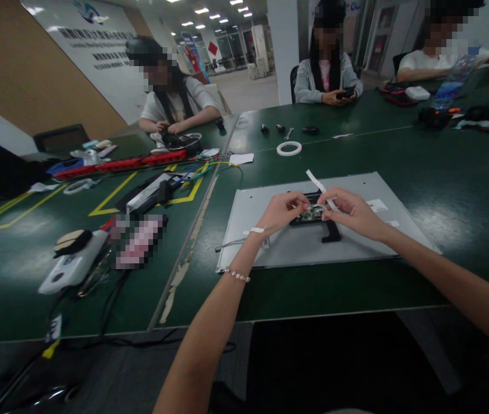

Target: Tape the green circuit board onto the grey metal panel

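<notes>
The grey panel (253,210) lies flat in front of me, with a circuit board (307,215) and a black bracket (331,231) on its middle part, under my hands. My left hand (285,210) is mostly closed, thumb and fingertips drawn together at the board's left side; I cannot tell whether anything is pinched between them. My right hand (350,214) has its fingers curled in, holding a white strip (316,181) whose upper end sticks up free above the panel. I judge the work to be partway along: the board is on the panel and white patches (377,205) lie on the panel's right part, but the strip is not yet laid down. Another white piece (255,229) sits at my left wrist, above a beaded bracelet (236,275). The panel rests on a green table (356,293); beyond it are a roll of tape (289,149) and a small wrench (289,133), and left of it a white case (69,264). Farther past the panel sit three people (201,98), in a large room with ceiling lights (201,10) and a lettered wall (98,46).
</notes>
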A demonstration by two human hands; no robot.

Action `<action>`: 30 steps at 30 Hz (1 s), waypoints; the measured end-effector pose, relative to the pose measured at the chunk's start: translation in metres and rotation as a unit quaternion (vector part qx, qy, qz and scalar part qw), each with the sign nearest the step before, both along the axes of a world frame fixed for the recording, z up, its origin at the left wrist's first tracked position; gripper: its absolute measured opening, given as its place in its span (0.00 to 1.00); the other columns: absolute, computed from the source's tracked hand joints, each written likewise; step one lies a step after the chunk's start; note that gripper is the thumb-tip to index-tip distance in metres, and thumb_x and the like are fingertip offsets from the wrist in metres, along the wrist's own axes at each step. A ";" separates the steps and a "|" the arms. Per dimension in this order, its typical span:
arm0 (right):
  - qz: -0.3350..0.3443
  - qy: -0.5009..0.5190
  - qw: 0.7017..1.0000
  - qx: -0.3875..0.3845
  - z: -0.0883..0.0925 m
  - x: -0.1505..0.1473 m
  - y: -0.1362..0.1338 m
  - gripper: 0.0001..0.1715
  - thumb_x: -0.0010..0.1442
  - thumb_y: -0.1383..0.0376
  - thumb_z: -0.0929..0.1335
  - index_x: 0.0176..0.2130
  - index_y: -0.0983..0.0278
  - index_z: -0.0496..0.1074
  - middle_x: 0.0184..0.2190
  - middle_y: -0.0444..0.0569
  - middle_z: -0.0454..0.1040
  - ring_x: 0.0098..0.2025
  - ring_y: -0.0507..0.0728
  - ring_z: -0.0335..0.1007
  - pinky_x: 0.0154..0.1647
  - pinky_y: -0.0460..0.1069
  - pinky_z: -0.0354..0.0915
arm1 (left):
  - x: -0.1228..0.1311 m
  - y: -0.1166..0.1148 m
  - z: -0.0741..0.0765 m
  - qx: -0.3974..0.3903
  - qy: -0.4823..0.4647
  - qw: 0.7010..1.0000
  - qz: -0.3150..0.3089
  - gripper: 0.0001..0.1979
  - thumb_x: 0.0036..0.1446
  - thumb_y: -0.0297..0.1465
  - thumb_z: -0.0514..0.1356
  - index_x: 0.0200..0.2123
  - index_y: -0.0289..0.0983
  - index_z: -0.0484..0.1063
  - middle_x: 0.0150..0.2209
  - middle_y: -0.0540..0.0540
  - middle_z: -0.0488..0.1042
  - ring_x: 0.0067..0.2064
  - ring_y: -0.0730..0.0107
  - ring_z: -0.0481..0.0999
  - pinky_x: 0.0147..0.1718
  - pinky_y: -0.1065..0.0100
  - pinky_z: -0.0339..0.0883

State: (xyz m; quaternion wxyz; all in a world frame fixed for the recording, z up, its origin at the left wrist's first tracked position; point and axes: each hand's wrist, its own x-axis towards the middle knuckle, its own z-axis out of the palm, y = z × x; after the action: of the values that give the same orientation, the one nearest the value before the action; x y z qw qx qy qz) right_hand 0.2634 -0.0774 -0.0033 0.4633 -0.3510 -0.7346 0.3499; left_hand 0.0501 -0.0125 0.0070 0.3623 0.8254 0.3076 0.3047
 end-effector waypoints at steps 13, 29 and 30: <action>-0.103 -0.085 0.977 -0.164 0.012 0.030 0.003 0.08 0.54 0.62 0.70 0.35 0.61 0.70 0.29 0.47 0.73 0.24 0.52 0.71 0.20 0.48 0.66 | 0.023 -0.030 0.002 0.114 0.079 0.990 0.031 0.09 0.55 0.29 0.57 0.41 0.39 0.71 0.29 0.50 0.77 0.29 0.73 0.73 0.32 0.70 0.67; -0.185 -0.245 0.951 -0.044 0.007 0.045 0.008 0.06 0.53 0.61 0.70 0.33 0.60 0.73 0.29 0.45 0.73 0.26 0.52 0.66 0.30 0.49 0.60 | 0.024 -0.030 0.001 0.138 0.103 0.982 0.071 0.05 0.57 0.31 0.57 0.37 0.38 0.72 0.29 0.50 0.77 0.29 0.73 0.74 0.31 0.70 0.66; -0.188 -0.256 0.947 -0.046 0.008 0.045 0.008 0.07 0.53 0.61 0.70 0.33 0.60 0.73 0.29 0.45 0.73 0.26 0.52 0.66 0.30 0.49 0.60 | 0.024 -0.030 0.000 0.143 0.115 0.981 0.069 0.06 0.57 0.31 0.57 0.37 0.38 0.72 0.29 0.50 0.77 0.29 0.73 0.74 0.31 0.70 0.66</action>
State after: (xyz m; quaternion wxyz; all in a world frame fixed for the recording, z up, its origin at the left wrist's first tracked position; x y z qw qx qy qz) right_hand 0.3081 -0.0692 0.0046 0.3007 -0.5811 -0.7325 0.1882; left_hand 0.0741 -0.0429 0.0071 0.1812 0.8747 0.3571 0.2730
